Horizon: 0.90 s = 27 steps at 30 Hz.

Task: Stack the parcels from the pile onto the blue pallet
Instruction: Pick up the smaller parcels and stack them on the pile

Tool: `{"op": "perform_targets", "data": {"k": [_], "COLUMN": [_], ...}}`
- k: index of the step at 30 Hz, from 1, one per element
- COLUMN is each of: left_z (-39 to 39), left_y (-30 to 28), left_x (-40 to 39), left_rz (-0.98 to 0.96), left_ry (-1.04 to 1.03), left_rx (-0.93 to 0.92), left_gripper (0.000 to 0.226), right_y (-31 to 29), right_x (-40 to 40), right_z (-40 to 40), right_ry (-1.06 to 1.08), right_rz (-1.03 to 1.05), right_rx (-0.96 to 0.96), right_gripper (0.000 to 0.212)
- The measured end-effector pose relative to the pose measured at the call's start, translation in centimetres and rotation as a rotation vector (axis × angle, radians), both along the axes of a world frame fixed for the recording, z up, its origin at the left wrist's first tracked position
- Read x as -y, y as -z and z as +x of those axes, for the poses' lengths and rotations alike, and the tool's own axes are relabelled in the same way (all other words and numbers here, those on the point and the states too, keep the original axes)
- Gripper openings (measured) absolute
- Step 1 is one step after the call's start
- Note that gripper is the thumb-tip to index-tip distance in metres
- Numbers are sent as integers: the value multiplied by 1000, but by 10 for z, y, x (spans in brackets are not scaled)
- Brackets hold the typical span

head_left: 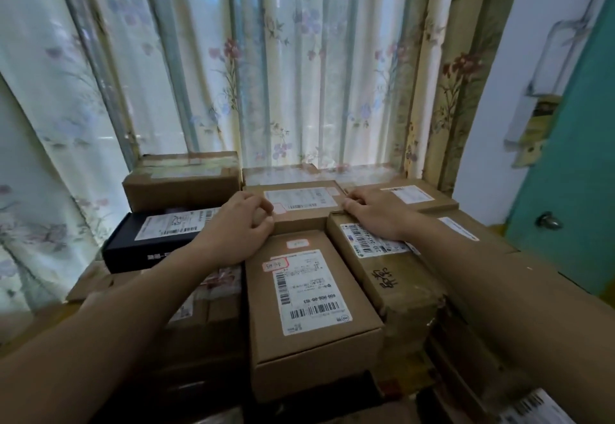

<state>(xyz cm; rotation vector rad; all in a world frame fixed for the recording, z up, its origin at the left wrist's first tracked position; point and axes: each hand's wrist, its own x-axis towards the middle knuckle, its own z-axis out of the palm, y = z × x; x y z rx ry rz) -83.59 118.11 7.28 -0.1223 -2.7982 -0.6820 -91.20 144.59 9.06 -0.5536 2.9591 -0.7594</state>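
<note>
A pile of cardboard parcels fills the middle of the head view, below a curtained window. Both hands hold one flat brown parcel (304, 205) with a white label near the top of the pile. My left hand (239, 223) curls around its left edge. My right hand (372, 209) grips its right edge with fingers curled over the top. In front of it lies a long brown box (309, 307) with a barcode label. A black box (159, 240) sits to the left. No blue pallet is in view.
A floral curtain (266, 74) hangs close behind the pile. Another brown box (181, 180) stands at the back left, and more boxes (392, 273) lie to the right. A teal door (572, 190) with a knob is at the far right.
</note>
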Motion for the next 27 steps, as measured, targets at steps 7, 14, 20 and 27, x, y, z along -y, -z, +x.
{"op": "perform_targets", "data": {"k": [7,14,20,27], "left_z": [26,112,244,413], "left_y": [-18,-30,-29,11], "left_x": [36,130,274,435], "left_rz": [-106,-251,-284,-279], "left_ry": [-27,-101,-259,-418], "left_rx": [-61,-108,-60,40], "left_gripper": [41,46,58,63], "right_y": [-21,-39,-38,-6], "right_x": [16,114,247,422], "right_z": [43,114,194,311], "right_ry": [-76,-295,-424,-587], "right_rz": [99,230,195,199], "right_rx": [-228,-302,-346,-380], "right_gripper": [46,58,64,68]}}
